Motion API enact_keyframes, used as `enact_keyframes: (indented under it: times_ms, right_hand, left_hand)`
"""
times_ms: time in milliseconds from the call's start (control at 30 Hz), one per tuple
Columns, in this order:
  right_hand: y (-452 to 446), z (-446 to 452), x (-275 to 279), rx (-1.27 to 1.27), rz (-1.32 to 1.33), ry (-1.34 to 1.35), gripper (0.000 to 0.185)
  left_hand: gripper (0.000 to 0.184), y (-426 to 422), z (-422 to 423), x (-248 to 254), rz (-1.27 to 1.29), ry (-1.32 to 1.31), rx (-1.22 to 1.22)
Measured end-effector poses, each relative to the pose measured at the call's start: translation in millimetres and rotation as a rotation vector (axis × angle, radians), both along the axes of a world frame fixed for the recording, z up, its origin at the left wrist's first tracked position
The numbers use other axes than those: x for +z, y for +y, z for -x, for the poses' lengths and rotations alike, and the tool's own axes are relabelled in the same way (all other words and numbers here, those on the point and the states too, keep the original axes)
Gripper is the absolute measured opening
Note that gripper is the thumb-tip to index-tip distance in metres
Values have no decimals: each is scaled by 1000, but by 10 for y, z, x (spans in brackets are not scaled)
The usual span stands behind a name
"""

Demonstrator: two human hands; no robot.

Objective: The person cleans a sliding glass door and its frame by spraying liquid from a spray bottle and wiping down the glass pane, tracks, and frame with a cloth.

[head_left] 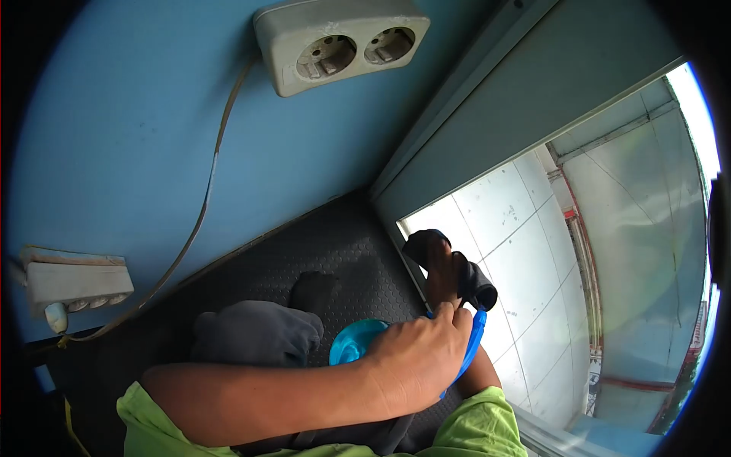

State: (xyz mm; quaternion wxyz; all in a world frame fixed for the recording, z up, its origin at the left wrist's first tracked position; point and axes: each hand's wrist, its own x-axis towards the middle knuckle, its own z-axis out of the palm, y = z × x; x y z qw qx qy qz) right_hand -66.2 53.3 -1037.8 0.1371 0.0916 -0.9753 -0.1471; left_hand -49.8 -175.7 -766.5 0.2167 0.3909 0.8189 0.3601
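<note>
My left hand [422,346] reaches across from the left with curled fingers, closed beside a curved blue strip [474,343]. A translucent cyan round thing [354,340], like the base of a bottle or a cup, shows at its near side; the hand hides the rest. Just beyond, my right hand [442,276] is closed around a black, tube-like object [477,289], whose dark round end points right. More black material [420,245] shows at the far side of that hand. Whether the blue strip and the black object join is unclear.
A double wall socket [343,46] hangs on the blue wall, its cable running down to a power strip [80,283] at left. Dark textured flooring [365,244] meets an open doorway with white tiles [510,228] outside. My trousered knee [255,335] is below.
</note>
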Motion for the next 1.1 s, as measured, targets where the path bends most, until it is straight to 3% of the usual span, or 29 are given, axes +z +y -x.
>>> enact_keyframes:
  times_ms: [33, 100, 167, 200, 233, 300, 333, 367, 433, 467, 533, 600, 667, 767, 800, 867, 967, 1033, 1067, 1100]
  right_hand:
    - [46, -27, -237, -135, 298, -268, 35]
    - [70, 3, -337, -262, 589, -545, 33]
    - [-91, 18, 25, -252, 519, -537, 31]
    - [-184, 35, 385, -316, 762, -486, 30]
    - [-144, 10, 511, -290, 843, -214, 30]
    - [114, 183, 834, 185, 213, 319, 35]
    - [-200, 214, 1417, -63, -33, 468, 35]
    - [-331, 282, 1815, -151, -11, 612, 38]
    - [-257, 343, 1867, -383, 219, 574, 44]
    - [-449, 478, 1985, -402, -141, 741, 45]
    - [-458, 641, 1501, -268, -241, 662, 49]
    - [-467, 663, 835, -66, -241, 386, 50]
    - [-451, 654, 149, 49, -86, 251, 47]
    - [-533, 732, -319, -174, 968, -97, 26]
    - [-565, 756, -414, -440, 1220, -221, 25]
    - [-606, 682, -490, -342, 803, -214, 28]
    - [-252, 675, -867, -122, 877, -206, 38]
    - [-315, 620, -838, 4, 650, -114, 38]
    - [-374, 584, -814, -49, 623, -198, 41]
    - [-413, 530, -773, 39, 668, -110, 38]
  left_hand:
    - [52, -12, 1, 1, -2, -13, -8]
    - [51, -45, -21, 27, -15, -18, -8]
    - [47, -73, -49, 4, -42, 0, -12]
    - [47, -87, -63, -2, -42, -6, -18]
    - [46, -89, -60, 17, -67, 12, 2]
    - [44, -99, -53, 51, -96, 24, 40]
    - [45, -99, -42, 73, -105, 5, 33]
    - [45, -88, -29, 79, -113, -11, 22]
    - [46, -69, -10, 65, -116, -12, 12]
    - [46, -60, -4, 63, -116, -9, 4]
    - [46, -38, -4, 38, -125, -17, 16]
    - [46, -41, -26, 23, -129, -38, 31]
    - [47, -63, -14, 8, -102, -9, 28]
    - [46, -137, -44, 17, -109, -61, 42]
    - [45, -167, -55, 26, -113, -70, 40]
    - [44, -233, -44, 103, -61, -40, 18]
    - [43, -39, 14, 197, -73, -38, 55]
    - [45, -21, -3, 158, -69, -82, 33]
    - [45, -35, -12, 163, -80, -77, 25]
    - [39, -63, -17, 171, -85, -46, 32]
